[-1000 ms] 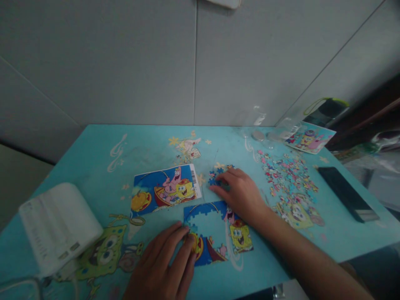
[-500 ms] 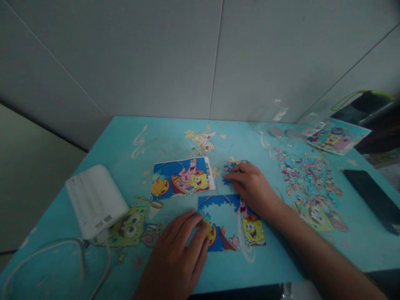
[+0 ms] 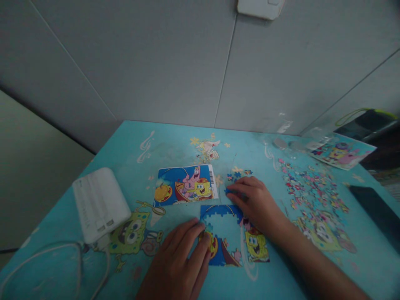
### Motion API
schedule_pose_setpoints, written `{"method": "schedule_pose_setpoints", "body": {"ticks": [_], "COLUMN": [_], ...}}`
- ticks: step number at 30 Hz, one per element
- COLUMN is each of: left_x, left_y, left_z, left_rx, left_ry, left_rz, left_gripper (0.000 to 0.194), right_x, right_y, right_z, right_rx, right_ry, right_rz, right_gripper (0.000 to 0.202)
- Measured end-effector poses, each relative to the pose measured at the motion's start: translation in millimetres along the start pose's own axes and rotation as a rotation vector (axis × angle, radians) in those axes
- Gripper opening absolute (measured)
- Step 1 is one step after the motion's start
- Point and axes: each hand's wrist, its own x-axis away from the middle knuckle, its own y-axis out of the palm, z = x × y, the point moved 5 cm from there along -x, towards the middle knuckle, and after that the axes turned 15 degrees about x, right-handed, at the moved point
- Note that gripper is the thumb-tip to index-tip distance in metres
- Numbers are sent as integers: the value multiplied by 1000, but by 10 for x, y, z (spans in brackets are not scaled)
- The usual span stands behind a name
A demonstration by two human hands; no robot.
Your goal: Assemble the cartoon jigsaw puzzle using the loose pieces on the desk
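Observation:
A partly assembled jigsaw puzzle [image 3: 215, 209] lies on the table, its outer part joined around an open middle. My left hand [image 3: 184, 258] lies flat over the puzzle's left edge, fingers stretched out and touching it near the yellow burger picture. Above the puzzle's upper right, my right hand [image 3: 254, 200] is closed, with thumb and forefinger pinching a small blue puzzle piece [image 3: 228, 191]. Several loose blue pieces [image 3: 229, 177] lie just beyond those fingertips. The printed picture card [image 3: 187, 185] showing the same cartoon scene rests behind the puzzle, left of my right hand.
A white power bank [image 3: 101, 204] with a cable [image 3: 78, 266] sits at left. To the right are a heap of mixed puzzle pieces [image 3: 312, 185], a dark phone [image 3: 375, 210], another picture card [image 3: 343, 152] and clear bottles [image 3: 317, 137]. A wall [image 3: 156, 62] borders the table's back.
The camera has tilted up, so the table sits lower in view and a white wall fixture shows at the top. Both hands stay nearly where they were over the table.

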Motion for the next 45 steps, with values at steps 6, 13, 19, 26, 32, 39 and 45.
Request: {"method": "schedule_pose_setpoints", "body": {"ticks": [6,13,19,26,32,39,45], "left_x": [10,27,-6,-14,-13,-37,-58], "left_y": [9,35,14,-2,3,-10,-14], "left_z": [5,5,24,43,31,48,41], "left_rx": [23,63,75,74,78,74,81], "left_ry": [-25,-58,-81,-93,-107,-100,-104], "left_rz": [-16,-57,-66,-42,-59,-55,-45], "left_gripper": [25,25,26,24,24,24,23], "right_x": [16,-13,154,306,272,290,315], "right_y": [36,20,-122,-63,-26,3,-72], "right_z": [82,123,-111,-483,-455,-452,-496], "right_rx": [-63,-106,-329,-435,-393,-386,-402], "right_ry": [44,63,82,-69,-64,-127,-256], "right_rz": [-9,-11,-146,-363,-338,-310,-332], "right_gripper": [16,9,10,16,14,17,29]}}
